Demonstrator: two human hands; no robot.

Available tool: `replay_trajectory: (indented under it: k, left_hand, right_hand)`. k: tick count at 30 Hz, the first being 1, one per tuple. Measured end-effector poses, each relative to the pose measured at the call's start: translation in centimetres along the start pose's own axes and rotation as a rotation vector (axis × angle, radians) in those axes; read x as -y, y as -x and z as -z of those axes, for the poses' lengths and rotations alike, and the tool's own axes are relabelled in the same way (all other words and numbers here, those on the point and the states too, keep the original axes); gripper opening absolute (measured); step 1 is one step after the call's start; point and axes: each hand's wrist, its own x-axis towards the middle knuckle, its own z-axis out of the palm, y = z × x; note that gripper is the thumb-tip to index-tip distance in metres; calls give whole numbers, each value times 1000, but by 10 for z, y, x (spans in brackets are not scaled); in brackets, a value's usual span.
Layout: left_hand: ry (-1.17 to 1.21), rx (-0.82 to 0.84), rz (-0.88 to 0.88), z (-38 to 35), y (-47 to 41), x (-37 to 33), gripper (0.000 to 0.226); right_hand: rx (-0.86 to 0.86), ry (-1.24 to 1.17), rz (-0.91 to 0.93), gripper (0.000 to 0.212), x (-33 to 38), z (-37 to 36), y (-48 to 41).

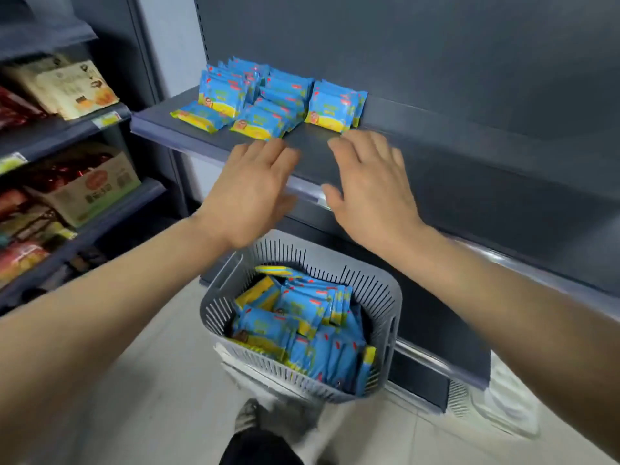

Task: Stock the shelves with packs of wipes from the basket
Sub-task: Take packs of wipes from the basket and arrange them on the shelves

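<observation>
Right now: both hands are empty above the shelf front; I judge the step in hand to be reaching down for more packs.
Left hand (255, 193): palm down, fingers straight and loosely spread, gripping nothing, just short of the nearest pack.
Right hand (369, 189): also flat and spread, holding nothing, with its fingertips close to the front of the right-hand row.
Shelf (469, 182): dark, and bare to the right of the stocked rows, so the next row probably belongs there.
Packs on the shelf (268, 102): blue and yellow, in three rows at the left end. Most lean back on one another, and the front pack of the left row (198, 117) lies flat.
Basket (392, 297): grey slotted plastic, on the floor under the hands, close against the foot of the shelving.
Packs in the basket (302, 317): many, jumbled, some on edge and some flat.
Picking well: gather several that already face the same way and press them between the two palms rather than snatching single ones.
Placing well: set the bundle down just beside the right-hand row (335, 107), printed faces forward, and slide it back until the fronts line up.
Likely trouble: the wrappers look slick, so a loose bundle may fan out, and leaning rows may topple if nudged.
Unclear: the fingers are blurred, so I cannot tell whether either hand touches the shelf.
</observation>
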Motion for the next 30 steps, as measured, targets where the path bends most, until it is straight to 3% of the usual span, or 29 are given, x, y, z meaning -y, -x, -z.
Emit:
replay_trajectory:
  k: [9, 15, 18, 24, 26, 30]
  left_hand:
    - [101, 663, 111, -131, 92, 19, 47]
    - [68, 892, 76, -191, 114, 35, 45]
    - [69, 1007, 49, -217, 117, 39, 51]
    - [131, 1193, 33, -258, 118, 39, 65]
    - [192, 1237, 77, -262, 118, 40, 66]
    - [257, 1298, 66, -262, 110, 45, 55]
  right_hand:
    - [656, -143, 48, 36, 1, -147, 67]
    - [962, -181, -75, 49, 0, -226, 89]
    - [1047, -175, -122, 48, -4, -256, 96]
    - [1024, -81, -109, 33, 0, -286, 94]
    - [1046, -70, -135, 23, 3, -289, 92]
    - [1121, -148, -224, 26, 3, -286, 86]
